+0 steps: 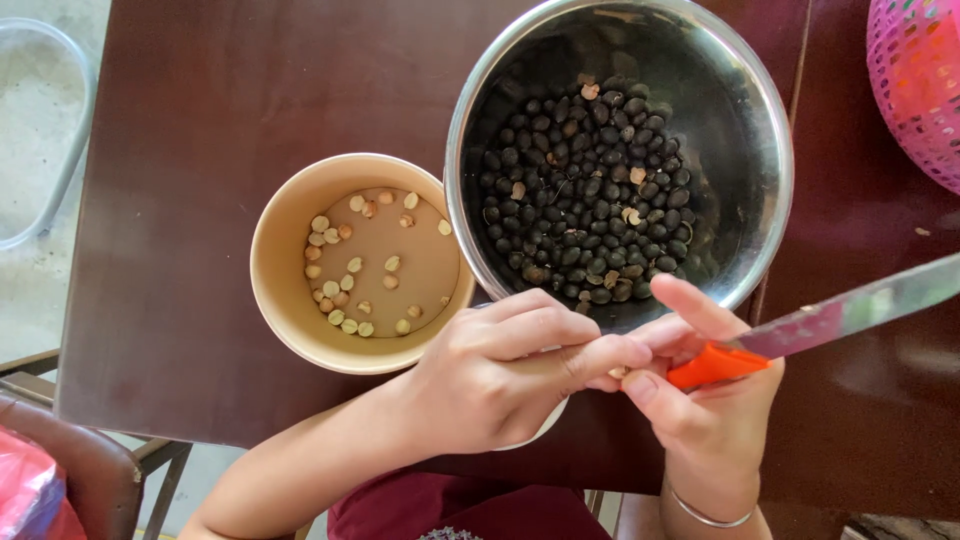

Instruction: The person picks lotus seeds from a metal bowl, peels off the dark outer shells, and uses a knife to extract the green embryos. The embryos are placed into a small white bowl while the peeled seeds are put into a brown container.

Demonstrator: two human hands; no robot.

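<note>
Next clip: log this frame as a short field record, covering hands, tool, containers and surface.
left hand: left hand pinching a small seed against the other hand's fingers
right hand: right hand gripping the knife, orange handle, blade pointing right
steel bowl: steel bowl holding dark round seeds
tan bowl: tan bowl with pale peeled kernels, touching the steel bowl
surface: dark brown table
edge items: pink basket, top right

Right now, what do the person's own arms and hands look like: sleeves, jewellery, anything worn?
Both forearms are bare, with no sleeves reaching them and no gloves. The left hand shows no ring, watch or band. The right hand has a thin silver bangle around its wrist. Fingernails are short and unpainted. Dark red clothing shows below the arms at the lower edge.
</note>
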